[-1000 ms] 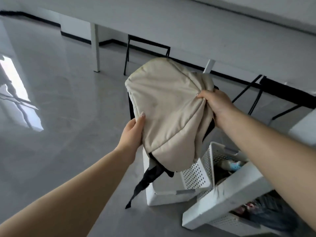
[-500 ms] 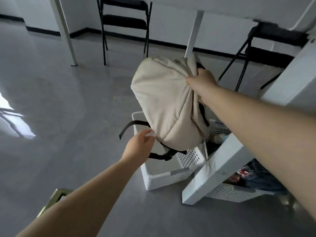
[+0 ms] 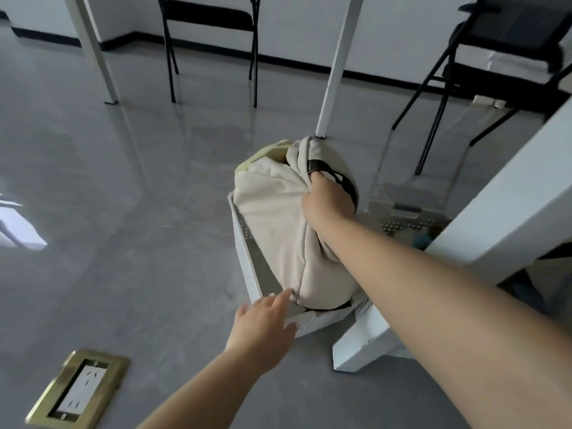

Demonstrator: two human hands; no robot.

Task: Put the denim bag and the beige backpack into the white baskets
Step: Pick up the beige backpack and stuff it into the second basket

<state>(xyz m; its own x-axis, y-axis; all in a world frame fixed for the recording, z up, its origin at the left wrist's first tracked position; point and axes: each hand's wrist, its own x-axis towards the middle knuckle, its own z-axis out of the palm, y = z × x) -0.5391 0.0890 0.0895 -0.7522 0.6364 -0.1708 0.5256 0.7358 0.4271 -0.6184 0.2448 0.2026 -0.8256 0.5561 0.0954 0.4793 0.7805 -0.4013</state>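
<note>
In the head view, a white basket (image 3: 247, 243) with perforated plastic walls is sitting on the grey floor (image 3: 123, 212), and the beige backpack (image 3: 278, 230) is standing inside it, filling most of the opening and rising well above the rim. The backpack is showing soft, padded, creased fabric, with a black strap (image 3: 343, 178) looping over its top. A second white basket (image 3: 402, 221) is lying just beyond, under the white table (image 3: 495, 205); something bluish is showing inside it, possibly the denim bag, though it is too hidden to tell. The right hand (image 3: 328, 202) is clenching a bunch of the backpack's upper fabric, fingers curled tight beside the strap. The left hand (image 3: 266, 320) is reaching with fingers spread and loose over the basket's near left corner, holding nothing, fingertips nearly touching the backpack's lower edge. A brass-framed floor socket (image 3: 79, 388) is lying flush in the floor at the near left.
</note>
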